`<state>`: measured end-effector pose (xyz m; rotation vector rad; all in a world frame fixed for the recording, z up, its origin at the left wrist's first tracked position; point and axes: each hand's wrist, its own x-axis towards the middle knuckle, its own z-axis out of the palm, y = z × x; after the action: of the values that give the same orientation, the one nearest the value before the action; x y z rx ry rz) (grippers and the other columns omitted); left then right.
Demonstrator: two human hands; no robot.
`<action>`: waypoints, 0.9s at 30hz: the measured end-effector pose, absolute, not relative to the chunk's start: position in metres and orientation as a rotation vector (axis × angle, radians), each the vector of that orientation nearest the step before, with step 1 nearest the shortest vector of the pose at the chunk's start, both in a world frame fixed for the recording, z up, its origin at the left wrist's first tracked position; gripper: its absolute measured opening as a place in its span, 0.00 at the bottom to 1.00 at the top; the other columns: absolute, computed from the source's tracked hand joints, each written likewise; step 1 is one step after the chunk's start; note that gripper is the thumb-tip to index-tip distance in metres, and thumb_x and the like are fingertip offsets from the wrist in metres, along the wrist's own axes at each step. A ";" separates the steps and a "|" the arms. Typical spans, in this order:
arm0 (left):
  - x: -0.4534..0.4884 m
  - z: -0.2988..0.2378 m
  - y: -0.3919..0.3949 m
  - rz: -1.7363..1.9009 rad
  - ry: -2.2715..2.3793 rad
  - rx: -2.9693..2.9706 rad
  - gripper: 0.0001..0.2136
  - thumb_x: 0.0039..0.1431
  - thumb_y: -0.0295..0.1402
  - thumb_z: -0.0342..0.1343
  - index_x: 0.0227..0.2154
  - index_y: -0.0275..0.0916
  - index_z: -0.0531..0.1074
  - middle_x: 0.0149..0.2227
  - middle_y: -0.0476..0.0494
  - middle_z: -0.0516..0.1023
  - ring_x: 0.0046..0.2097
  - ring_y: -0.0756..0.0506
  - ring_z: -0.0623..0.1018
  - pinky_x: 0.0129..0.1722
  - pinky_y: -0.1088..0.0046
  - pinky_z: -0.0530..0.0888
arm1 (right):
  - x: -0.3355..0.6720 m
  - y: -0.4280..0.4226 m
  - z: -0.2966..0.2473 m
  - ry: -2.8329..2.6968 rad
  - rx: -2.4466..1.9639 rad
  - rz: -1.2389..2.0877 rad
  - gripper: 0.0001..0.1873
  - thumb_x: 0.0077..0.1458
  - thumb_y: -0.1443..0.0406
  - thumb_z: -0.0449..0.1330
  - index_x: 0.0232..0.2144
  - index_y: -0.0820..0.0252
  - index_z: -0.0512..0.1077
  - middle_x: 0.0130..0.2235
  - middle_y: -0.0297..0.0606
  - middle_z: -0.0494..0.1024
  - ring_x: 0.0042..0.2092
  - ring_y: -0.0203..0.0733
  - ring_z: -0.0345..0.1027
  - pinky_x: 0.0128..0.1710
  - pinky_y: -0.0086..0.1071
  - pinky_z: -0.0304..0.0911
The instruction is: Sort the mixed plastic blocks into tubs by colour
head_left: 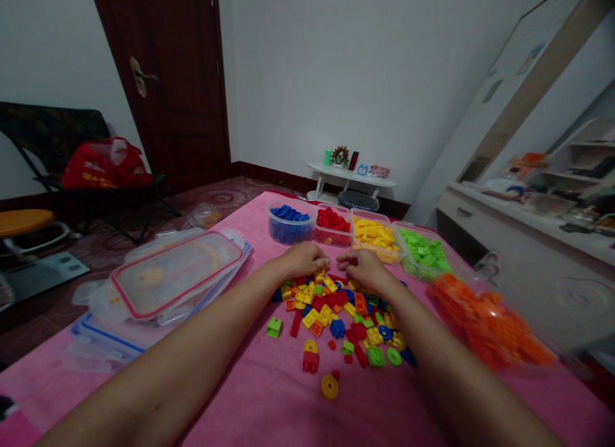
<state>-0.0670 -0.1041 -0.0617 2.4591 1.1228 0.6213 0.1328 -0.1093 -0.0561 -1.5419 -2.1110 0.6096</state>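
A mixed pile of plastic building bricks in red, yellow, green, blue and orange lies on the pink cloth. At the pile's far left edge, my left hand has its fingers curled together and pointing right; whatever is in them is hidden. Facing it across a small gap, my right hand rests low over the far bricks, its fingers bent but apart, with nothing visible in them. Nearer to me are a green brick, a red brick and a round yellow piece.
Behind my hands curve tubs of blue, red, yellow and green bricks. An orange-filled tub stands right of my right forearm. Stacked clear lids lie left of my left forearm.
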 end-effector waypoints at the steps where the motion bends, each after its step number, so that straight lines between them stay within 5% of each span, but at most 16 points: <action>1: -0.067 -0.060 -0.104 0.636 1.135 2.428 0.16 0.58 0.38 0.47 0.29 0.34 0.77 0.27 0.46 0.78 0.29 0.50 0.73 0.29 0.80 0.65 | 0.133 -0.112 -0.056 -2.096 -1.540 0.666 0.16 0.42 0.74 0.55 0.35 0.64 0.77 0.32 0.40 0.80 0.33 0.39 0.73 0.32 0.28 0.66; 5: -0.068 -0.053 -0.102 0.770 1.177 2.380 0.19 0.58 0.40 0.45 0.23 0.32 0.75 0.21 0.46 0.74 0.23 0.52 0.69 0.23 0.80 0.60 | 0.141 -0.121 -0.049 -2.035 -1.562 0.641 0.13 0.44 0.71 0.55 0.34 0.63 0.76 0.30 0.39 0.80 0.30 0.38 0.72 0.30 0.27 0.64; 11: -0.070 -0.043 -0.112 0.576 1.110 2.408 0.14 0.51 0.36 0.55 0.37 0.35 0.77 0.32 0.44 0.80 0.30 0.50 0.74 0.29 0.79 0.66 | 0.158 -0.136 -0.048 -2.215 -1.658 0.493 0.10 0.44 0.66 0.59 0.31 0.61 0.77 0.29 0.38 0.79 0.31 0.37 0.70 0.28 0.26 0.60; 20: -0.061 -0.043 -0.121 0.430 1.186 2.453 0.10 0.48 0.31 0.57 0.34 0.38 0.79 0.30 0.45 0.80 0.30 0.49 0.76 0.27 0.80 0.66 | 0.148 -0.149 -0.044 -2.248 -1.731 0.353 0.07 0.43 0.66 0.58 0.26 0.58 0.76 0.28 0.36 0.77 0.30 0.37 0.68 0.28 0.27 0.56; 27: -0.048 -0.020 -0.133 1.096 1.107 2.448 0.09 0.52 0.32 0.56 0.35 0.35 0.75 0.33 0.45 0.79 0.34 0.50 0.76 0.36 0.77 0.69 | 0.121 -0.161 -0.037 -1.254 -1.227 1.298 0.10 0.51 0.59 0.56 0.32 0.60 0.69 0.25 0.32 0.72 0.22 0.31 0.63 0.20 0.24 0.59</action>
<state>-0.0484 -0.1328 -0.0195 2.4480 1.1070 1.0964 0.1209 -0.1612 -0.0367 -1.2274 -1.2537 1.2978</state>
